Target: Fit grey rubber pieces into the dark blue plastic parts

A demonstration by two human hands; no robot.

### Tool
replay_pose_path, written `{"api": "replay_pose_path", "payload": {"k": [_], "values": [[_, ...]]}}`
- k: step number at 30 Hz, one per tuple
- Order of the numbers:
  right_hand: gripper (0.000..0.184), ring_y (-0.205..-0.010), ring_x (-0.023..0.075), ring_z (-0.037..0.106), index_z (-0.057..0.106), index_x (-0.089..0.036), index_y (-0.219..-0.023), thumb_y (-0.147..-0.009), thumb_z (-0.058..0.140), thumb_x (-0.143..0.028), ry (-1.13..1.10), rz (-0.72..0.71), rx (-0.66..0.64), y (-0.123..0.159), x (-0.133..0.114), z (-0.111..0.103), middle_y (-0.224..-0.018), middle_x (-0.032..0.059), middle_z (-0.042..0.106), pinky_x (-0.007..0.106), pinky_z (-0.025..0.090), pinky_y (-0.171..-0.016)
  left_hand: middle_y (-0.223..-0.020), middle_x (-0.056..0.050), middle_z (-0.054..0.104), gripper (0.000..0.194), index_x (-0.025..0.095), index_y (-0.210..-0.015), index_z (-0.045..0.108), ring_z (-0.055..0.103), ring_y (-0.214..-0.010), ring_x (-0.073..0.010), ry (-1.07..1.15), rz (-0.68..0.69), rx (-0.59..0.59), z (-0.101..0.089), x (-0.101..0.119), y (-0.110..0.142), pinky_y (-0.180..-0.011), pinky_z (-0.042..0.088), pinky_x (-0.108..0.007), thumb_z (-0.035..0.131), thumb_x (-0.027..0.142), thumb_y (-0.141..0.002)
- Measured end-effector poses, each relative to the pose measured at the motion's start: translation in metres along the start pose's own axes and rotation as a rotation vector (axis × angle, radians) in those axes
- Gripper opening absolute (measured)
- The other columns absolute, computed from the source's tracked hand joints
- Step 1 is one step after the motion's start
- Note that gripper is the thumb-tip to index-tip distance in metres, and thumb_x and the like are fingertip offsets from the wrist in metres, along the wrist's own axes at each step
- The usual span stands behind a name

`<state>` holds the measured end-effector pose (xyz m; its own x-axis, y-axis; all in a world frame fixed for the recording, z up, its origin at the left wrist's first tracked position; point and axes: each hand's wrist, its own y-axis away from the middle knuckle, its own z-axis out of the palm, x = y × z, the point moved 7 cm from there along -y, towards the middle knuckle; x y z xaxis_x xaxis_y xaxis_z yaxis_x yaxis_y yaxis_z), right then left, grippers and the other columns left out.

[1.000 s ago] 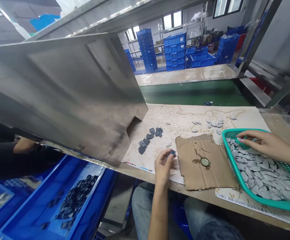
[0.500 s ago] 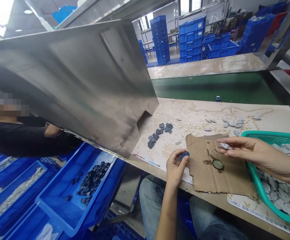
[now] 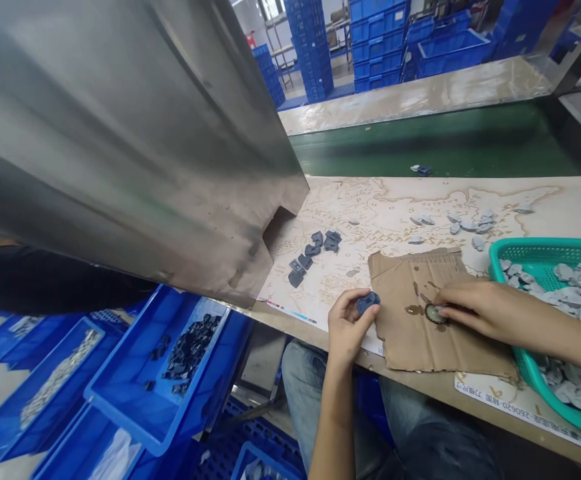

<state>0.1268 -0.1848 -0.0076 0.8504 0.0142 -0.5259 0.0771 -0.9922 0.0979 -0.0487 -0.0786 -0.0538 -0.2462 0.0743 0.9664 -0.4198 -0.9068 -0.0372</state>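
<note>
My left hand (image 3: 349, 327) grips a small dark blue plastic piece (image 3: 369, 303) between thumb and fingers, at the left edge of a torn cardboard sheet (image 3: 405, 353). My right hand (image 3: 475, 308) is lowered over a round bottle cap (image 3: 435, 317) on the cardboard. Its fingers are pinched on a small light grey piece, mostly hidden by them, at the cap. Wet brown stains mark the cardboard around the cap. More dark blue pieces (image 3: 313, 251) lie to the left on the map-printed sheet (image 3: 340, 293), and several light grey pieces (image 3: 467, 225) are scattered behind the cardboard.
A green basket (image 3: 525, 250) of light grey pieces stands at right. A green belt (image 3: 470, 143) runs behind, carrying a dark blue part (image 3: 423, 171). A metal panel (image 3: 170, 147) rises at left, with blue bins (image 3: 135, 420) below it. A person's dark sleeve (image 3: 45, 280) shows beyond.
My right hand has moved down and left with the grey piece to the bottle cap. My left hand still holds the dark blue piece. The view has shifted, and the belt part now sits further left.
</note>
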Motion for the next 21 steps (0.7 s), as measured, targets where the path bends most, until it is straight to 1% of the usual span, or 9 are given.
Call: {"api": "replay_pose_path", "payload": {"k": [4, 7, 11, 12, 14, 17, 19, 21], "values": [[0.048, -0.07, 0.0203, 0.061, 0.06, -0.021, -0.083, -0.097, 0.026, -0.052, 0.002, -0.042, 0.008, -0.001, -0.004, 0.006, -0.078, 0.0084, 0.065, 0.032, 0.039, -0.059, -0.082, -0.004, 0.07, 0.044, 0.017, -0.084, 0.07, 0.068, -0.076, -0.0145, 0.0, 0.033, -0.042, 0.0, 0.0, 0.001, -0.069, 0.055, -0.023, 0.086, 0.049, -0.059], [0.047, -0.067, 0.0197, 0.06, 0.059, -0.021, -0.082, -0.097, 0.026, -0.051, 0.026, -0.029, 0.024, 0.0, -0.004, 0.007, -0.077, 0.0082, 0.064, 0.031, 0.037, -0.056, -0.085, -0.004, 0.071, 0.041, 0.018, -0.085, 0.071, 0.068, -0.08, -0.0143, -0.001, 0.051, -0.063, -0.002, 0.0, 0.002, -0.071, 0.055, -0.022, 0.085, 0.048, -0.061], [0.045, -0.067, 0.0199, 0.061, 0.062, -0.021, -0.083, -0.095, 0.03, -0.05, -0.021, -0.026, 0.008, -0.002, -0.007, 0.005, -0.076, 0.0076, 0.065, 0.032, 0.039, -0.057, -0.084, -0.004, 0.071, 0.04, 0.018, -0.084, 0.071, 0.068, -0.081, -0.0142, 0.005, 0.078, -0.073, -0.005, 0.002, 0.001, -0.073, 0.055, -0.023, 0.085, 0.048, -0.062], [0.045, -0.068, 0.0202, 0.061, 0.063, -0.021, -0.083, -0.095, 0.032, -0.051, -0.048, -0.029, 0.022, -0.002, -0.01, 0.003, -0.076, 0.0076, 0.066, 0.033, 0.04, -0.058, -0.083, -0.004, 0.07, 0.039, 0.018, -0.084, 0.071, 0.068, -0.08, -0.0143, 0.009, 0.092, -0.069, -0.006, 0.003, 0.001, -0.073, 0.056, -0.023, 0.085, 0.048, -0.062], [0.043, -0.074, 0.0211, 0.063, 0.066, -0.021, -0.085, -0.093, 0.037, -0.053, -0.121, -0.006, 0.091, -0.002, -0.016, -0.007, -0.081, 0.0074, 0.067, 0.034, 0.043, -0.064, -0.08, -0.004, 0.07, 0.039, 0.018, -0.082, 0.071, 0.068, -0.078, -0.0145, 0.015, 0.139, -0.046, -0.005, 0.006, 0.002, -0.072, 0.056, -0.024, 0.086, 0.047, -0.062], [0.038, -0.076, 0.0193, 0.063, 0.069, -0.023, -0.09, -0.087, 0.051, -0.057, -0.33, 0.144, 0.197, 0.001, -0.024, -0.019, -0.083, 0.0044, 0.069, 0.033, 0.045, -0.068, -0.078, -0.003, 0.069, 0.034, 0.018, -0.079, 0.07, 0.067, -0.077, -0.0139, 0.02, 0.251, 0.046, -0.004, 0.014, 0.01, -0.071, 0.056, -0.024, 0.086, 0.044, -0.063], [0.037, -0.073, 0.0164, 0.062, 0.069, -0.024, -0.089, -0.083, 0.058, -0.059, -0.494, 0.229, 0.233, 0.005, -0.031, -0.022, -0.079, 0.0022, 0.068, 0.03, 0.046, -0.066, -0.078, -0.002, 0.069, 0.028, 0.019, -0.078, 0.07, 0.068, -0.078, -0.0132, 0.019, 0.326, 0.089, 0.001, 0.02, 0.02, -0.073, 0.056, -0.023, 0.085, 0.039, -0.066], [0.037, -0.072, 0.0142, 0.06, 0.069, -0.024, -0.087, -0.08, 0.062, -0.06, -0.613, 0.252, 0.253, 0.009, -0.038, -0.022, -0.076, 0.001, 0.066, 0.028, 0.047, -0.067, -0.08, -0.002, 0.069, 0.024, 0.019, -0.081, 0.069, 0.069, -0.079, -0.0124, 0.022, 0.377, 0.083, 0.01, 0.027, 0.03, -0.073, 0.056, -0.022, 0.084, 0.033, -0.069]]}}
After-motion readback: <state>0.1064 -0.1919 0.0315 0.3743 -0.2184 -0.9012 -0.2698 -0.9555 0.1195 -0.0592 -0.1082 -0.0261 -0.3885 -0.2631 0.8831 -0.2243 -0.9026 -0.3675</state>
